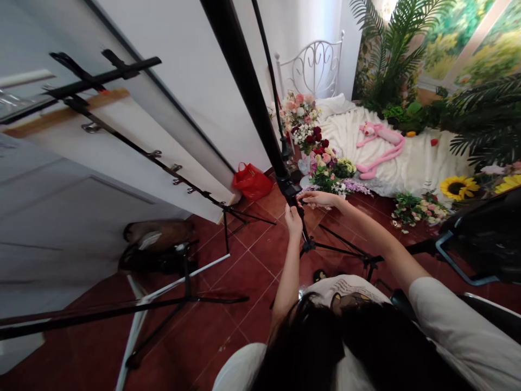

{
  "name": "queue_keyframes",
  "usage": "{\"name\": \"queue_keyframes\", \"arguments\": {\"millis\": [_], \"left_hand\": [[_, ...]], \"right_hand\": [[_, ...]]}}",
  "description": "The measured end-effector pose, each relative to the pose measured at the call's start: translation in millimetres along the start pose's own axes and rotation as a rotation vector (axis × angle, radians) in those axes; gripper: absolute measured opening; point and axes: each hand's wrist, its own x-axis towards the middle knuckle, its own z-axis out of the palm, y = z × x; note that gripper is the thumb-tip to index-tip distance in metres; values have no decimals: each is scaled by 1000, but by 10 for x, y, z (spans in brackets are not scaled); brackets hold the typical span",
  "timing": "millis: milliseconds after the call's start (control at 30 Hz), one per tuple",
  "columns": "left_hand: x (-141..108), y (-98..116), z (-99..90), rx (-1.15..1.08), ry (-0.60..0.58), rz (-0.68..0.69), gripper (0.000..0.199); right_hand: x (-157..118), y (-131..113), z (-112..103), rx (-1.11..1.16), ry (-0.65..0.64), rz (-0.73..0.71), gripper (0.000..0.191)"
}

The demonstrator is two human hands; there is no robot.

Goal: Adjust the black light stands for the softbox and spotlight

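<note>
A black light stand [254,103] rises in front of me, its thick pole leaning toward the upper left. My left hand [293,220] is closed around the pole just below a black clamp collar [288,186]. At the collar's right side, my right hand [319,199] has its fingers pinched together on what looks like the locking knob, mostly hidden by the fingers. Below my hands, the stand's tripod legs [340,250] spread over the floor. A thin dark cable or rod [268,60] runs beside the upper pole.
A red plastic bag [252,182] sits by the wall. Left are a clamped backdrop stand [134,138], another tripod [185,293] and a dark bag [158,239]. Flowers [323,157] edge a white-draped bed with a pink plush toy [385,136]. A black softbox-like object [484,244] is right.
</note>
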Motion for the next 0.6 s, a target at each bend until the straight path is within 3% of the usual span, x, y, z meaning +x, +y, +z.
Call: {"name": "queue_keyframes", "arguments": {"millis": [133,433,500,600], "left_hand": [[-2,4,3,-17,-3,0,60],[5,-41,3,10,9,25,62],[1,-63,12,20,25,33,62],[-7,-106,29,50,55,57,60]], "right_hand": [[13,7,-36,29,12,47,15],[-111,71,37,164,6,-20,28],[-116,112,57,169,25,-52,21],[-107,167,52,4,85,-134,12]]}}
